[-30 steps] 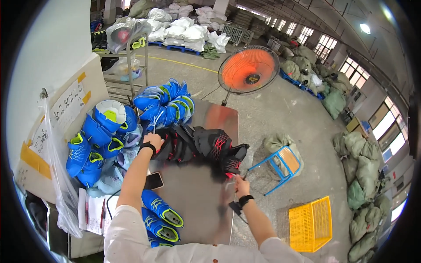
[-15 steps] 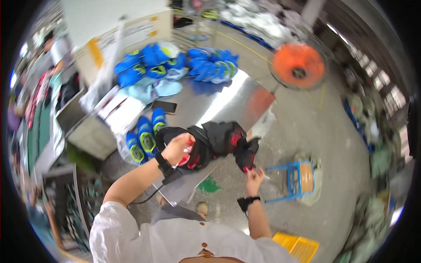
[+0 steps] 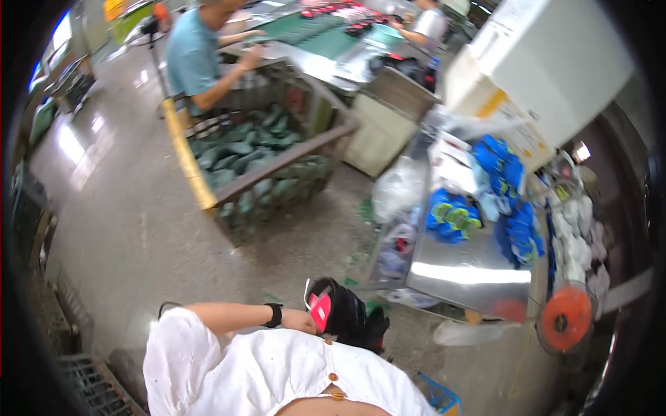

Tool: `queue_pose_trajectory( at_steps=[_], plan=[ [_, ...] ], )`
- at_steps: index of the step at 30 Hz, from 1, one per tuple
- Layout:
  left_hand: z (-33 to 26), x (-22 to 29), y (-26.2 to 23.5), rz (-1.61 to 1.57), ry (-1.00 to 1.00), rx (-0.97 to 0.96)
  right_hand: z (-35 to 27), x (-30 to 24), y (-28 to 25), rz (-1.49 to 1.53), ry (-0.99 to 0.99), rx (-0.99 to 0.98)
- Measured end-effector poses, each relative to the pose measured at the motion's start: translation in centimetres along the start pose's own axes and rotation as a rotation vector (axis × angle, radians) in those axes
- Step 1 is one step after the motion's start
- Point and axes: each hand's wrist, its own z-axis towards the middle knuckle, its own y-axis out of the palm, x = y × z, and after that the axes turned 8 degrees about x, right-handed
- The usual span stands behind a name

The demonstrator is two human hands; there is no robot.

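Note:
My left hand [image 3: 300,320] is close to my body, low in the head view, its fingers closed at the edge of a bundle of black shoe uppers [image 3: 344,308]. A bright red lining with a white patch shows at the opening beside my fingers, and a white lace or strap sticks up from it. More black pieces with red spots hang at the bundle's right end. My right hand is out of sight, hidden behind the bundle or my shirt.
A metal table [image 3: 472,274] on the right bears blue uppers [image 3: 499,163] and white sheets. A large crate [image 3: 277,163] of dark green shoe forms stands ahead, with a co-worker [image 3: 194,59] behind it. An orange fan [image 3: 565,317] and blue stool [image 3: 438,394] are at right.
My view has swung left, away from the metal table. The black uppers have come off the tabletop area and now sit against my body. My right hand has gone out of view.

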Motion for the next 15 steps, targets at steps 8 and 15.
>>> queue_pose_trajectory(
  at_steps=[8, 15],
  plan=[
    [-37.7, -13.9, 16.3, -0.28, -0.628, 1.107, 3.1, -12.1, 31.3, -0.735, -0.699, -0.756],
    [-52.8, -21.9, 25.0, -1.832, -0.123, 2.429, -9.4, -28.1, 60.3, 0.016, -0.014, -1.309]
  ],
)
